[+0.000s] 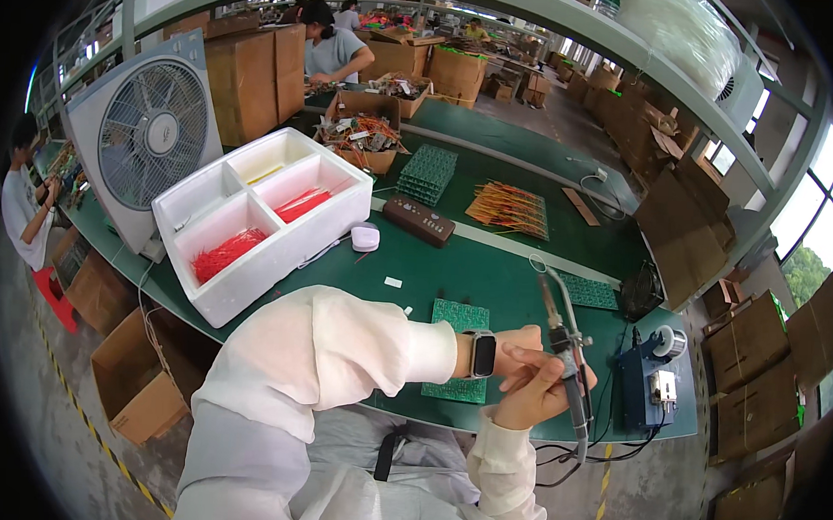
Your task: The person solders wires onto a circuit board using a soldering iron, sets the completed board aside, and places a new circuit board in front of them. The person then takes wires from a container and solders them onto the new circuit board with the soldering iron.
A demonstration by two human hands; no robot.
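My right hand (533, 395) is closed round the dark handle of a soldering iron (576, 402), whose tip points up and away. A thin curved metal tube (566, 299) runs along the iron and ends in a wire loop by the tip. My left hand (519, 341), with a smartwatch (482, 353) on its wrist, reaches across close against the right hand and the iron. Its fingers are mostly hidden there. Under my left wrist lies a green circuit board panel (460, 316) on the green tabletop (341, 285).
A white foam box (277, 254) of red wires and a fan (152, 132) stand left. Behind are a brown power strip (418, 221), stacked boards (428, 174) and orange wires (509, 210). A blue solder feeder (648, 386) sits right; a shelf beam (538, 33) crosses above.
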